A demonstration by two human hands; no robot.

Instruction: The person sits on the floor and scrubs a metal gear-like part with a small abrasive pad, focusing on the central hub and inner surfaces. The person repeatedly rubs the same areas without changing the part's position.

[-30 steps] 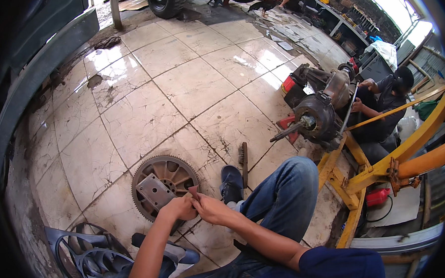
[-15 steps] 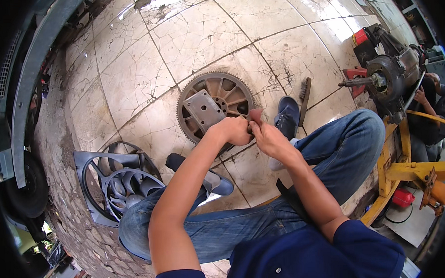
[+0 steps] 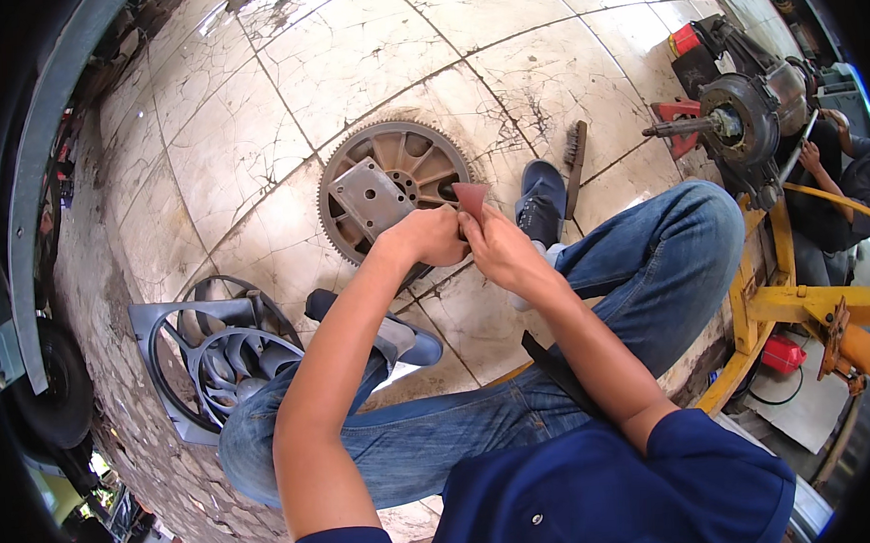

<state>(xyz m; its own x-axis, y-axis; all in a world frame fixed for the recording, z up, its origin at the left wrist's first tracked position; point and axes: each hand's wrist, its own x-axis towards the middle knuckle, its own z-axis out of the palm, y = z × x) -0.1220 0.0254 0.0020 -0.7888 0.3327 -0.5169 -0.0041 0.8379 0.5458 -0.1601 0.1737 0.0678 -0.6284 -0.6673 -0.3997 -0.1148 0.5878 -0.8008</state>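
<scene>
My right hand (image 3: 500, 252) is closed on a folded reddish-brown piece of sandpaper (image 3: 470, 197), which sticks up past the thumb. Right against it, my left hand (image 3: 432, 238) is curled closed; whatever its fingers hold is hidden. Both hands are above the near right edge of a toothed flywheel (image 3: 400, 142) lying flat on the floor. A grey rectangular metal plate (image 3: 372, 199) with several holes rests on the left part of the flywheel.
A wire brush (image 3: 576, 168) lies beside my right shoe (image 3: 543, 191). Fan shrouds (image 3: 220, 358) lie by my left knee. At right are a gearbox-like assembly (image 3: 739, 127), a yellow steel frame (image 3: 776, 305) and another person's hands (image 3: 818, 148) on a bar.
The sandpaper now stands up more, showing a wider reddish face. My hands remain together. The whole view has shifted slightly, moving the floor things left and up.
</scene>
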